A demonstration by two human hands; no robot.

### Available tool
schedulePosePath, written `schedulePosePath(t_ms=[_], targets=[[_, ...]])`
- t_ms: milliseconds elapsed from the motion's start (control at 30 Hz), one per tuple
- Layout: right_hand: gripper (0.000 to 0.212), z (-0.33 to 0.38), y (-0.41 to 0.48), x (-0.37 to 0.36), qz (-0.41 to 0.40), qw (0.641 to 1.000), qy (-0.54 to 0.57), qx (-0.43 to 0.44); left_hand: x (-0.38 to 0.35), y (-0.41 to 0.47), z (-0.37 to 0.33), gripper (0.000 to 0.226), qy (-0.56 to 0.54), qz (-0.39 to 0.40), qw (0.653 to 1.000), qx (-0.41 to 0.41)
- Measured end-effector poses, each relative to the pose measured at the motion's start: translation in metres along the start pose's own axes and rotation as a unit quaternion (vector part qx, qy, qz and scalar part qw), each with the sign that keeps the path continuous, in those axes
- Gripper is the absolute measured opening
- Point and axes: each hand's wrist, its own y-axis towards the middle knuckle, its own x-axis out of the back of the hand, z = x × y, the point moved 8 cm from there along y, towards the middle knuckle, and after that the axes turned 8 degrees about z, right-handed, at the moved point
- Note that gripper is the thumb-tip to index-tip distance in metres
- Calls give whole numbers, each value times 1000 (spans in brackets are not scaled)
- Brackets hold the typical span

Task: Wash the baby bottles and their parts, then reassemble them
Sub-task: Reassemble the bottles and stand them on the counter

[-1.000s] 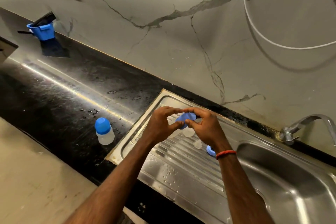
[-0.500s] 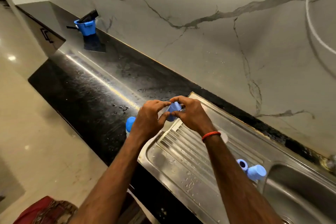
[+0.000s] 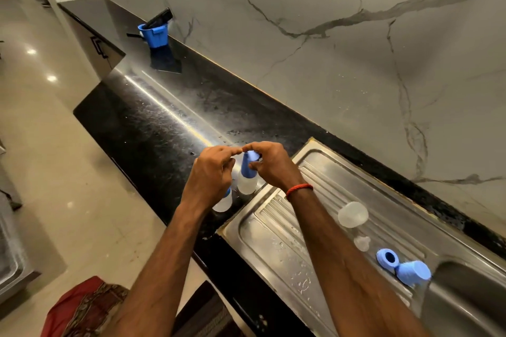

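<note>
Right hand (image 3: 269, 164) pinches the blue plastic cap (image 3: 247, 163) of a small translucent bottle (image 3: 246, 185) on the black worktop (image 3: 153, 123); left hand (image 3: 210, 172) curled alongside, grip unclear.

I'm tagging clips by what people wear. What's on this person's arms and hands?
Both forearms are bare, no sleeves in view. A twisted red-orange cord bracelet circles the right wrist; the left wrist is bare. Left hand and right hand: no gloves, no visible rings.

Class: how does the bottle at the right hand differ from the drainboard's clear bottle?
The held bottle wears a blue cap, pinched by the right hand; the drainboard bottle is uncapped and untouched. The held bottle stands on black counter; the drainboard bottle rests on steel. Both are clear.
</note>
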Motion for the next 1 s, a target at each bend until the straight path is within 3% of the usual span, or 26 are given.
schedulePosePath(t_ms=[200, 400, 667, 1000], targets=[[46, 10, 8, -9, 20, 1000, -6, 13, 8, -2, 1, 33, -1, -17, 1000, 4], [74, 8, -10, 6, 33, 998, -43, 24, 6, 1, -18, 31, -2, -44, 998, -32], [47, -18, -74, 84, -54, 996, -67, -18, -24, 21, -65, 32, -31, -31, 993, -111], [34, -98, -185, 158, -173, 976, -28, -130, -104, 26, -147, 29, -82, 72, 969, -223]])
